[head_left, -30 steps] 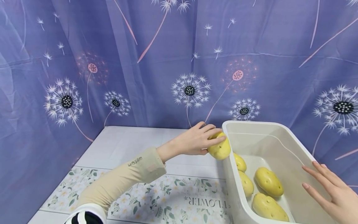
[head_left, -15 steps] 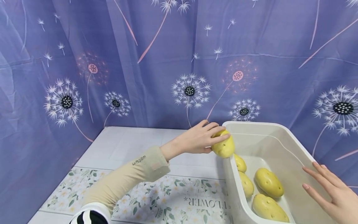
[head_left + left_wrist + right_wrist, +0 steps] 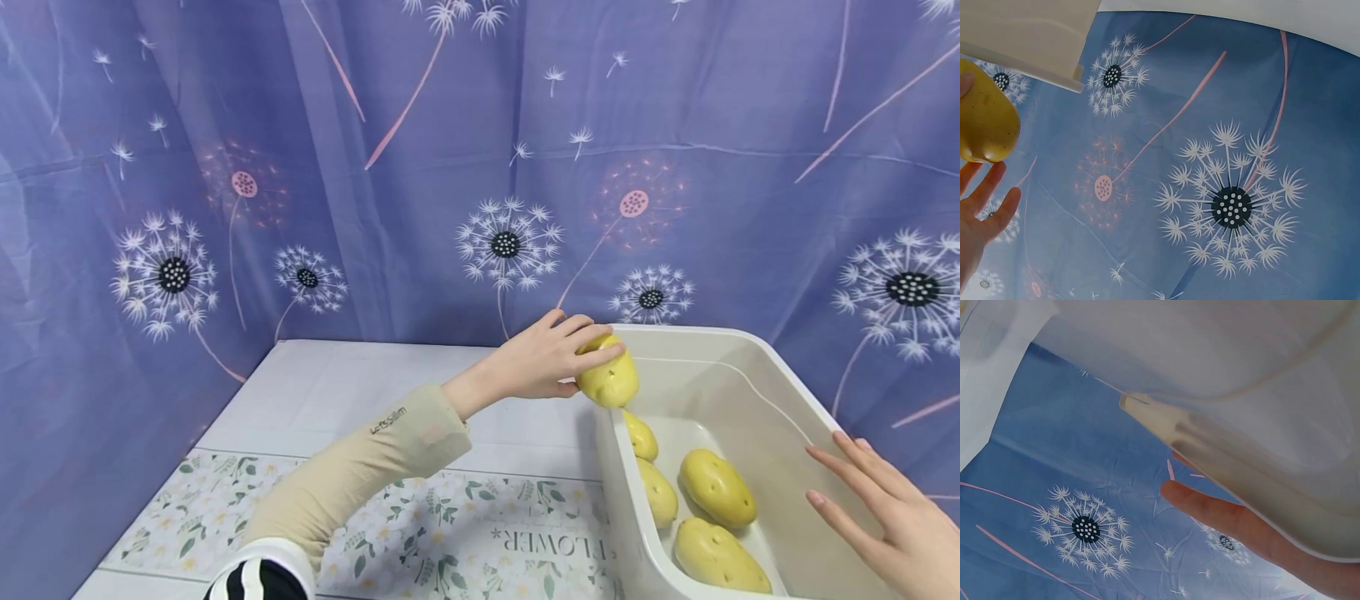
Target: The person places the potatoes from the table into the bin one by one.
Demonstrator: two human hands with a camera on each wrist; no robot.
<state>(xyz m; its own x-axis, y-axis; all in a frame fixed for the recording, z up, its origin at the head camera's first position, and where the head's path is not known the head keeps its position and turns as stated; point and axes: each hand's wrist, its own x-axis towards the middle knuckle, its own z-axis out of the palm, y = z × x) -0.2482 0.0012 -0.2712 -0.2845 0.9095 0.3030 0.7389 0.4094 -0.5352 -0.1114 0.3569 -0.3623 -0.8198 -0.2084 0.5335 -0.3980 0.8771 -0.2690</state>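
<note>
Already four potatoes (image 3: 716,487) lie in the white tub (image 3: 757,392) at the surface's right edge; my left hand (image 3: 547,365) grips a fifth potato (image 3: 607,379) over its near-left rim, not yet released. My right hand (image 3: 892,517) rests flat, fingers straight, on the tub's right wall. Only the left wrist view shows the potato's (image 3: 985,122) underside clear of the rim.

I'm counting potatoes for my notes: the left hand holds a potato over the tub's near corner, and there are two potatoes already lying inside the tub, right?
Not quite. The head view shows four potatoes lying inside the tub, not two. The rest stands: the left hand holds a potato over the tub's corner.
</note>
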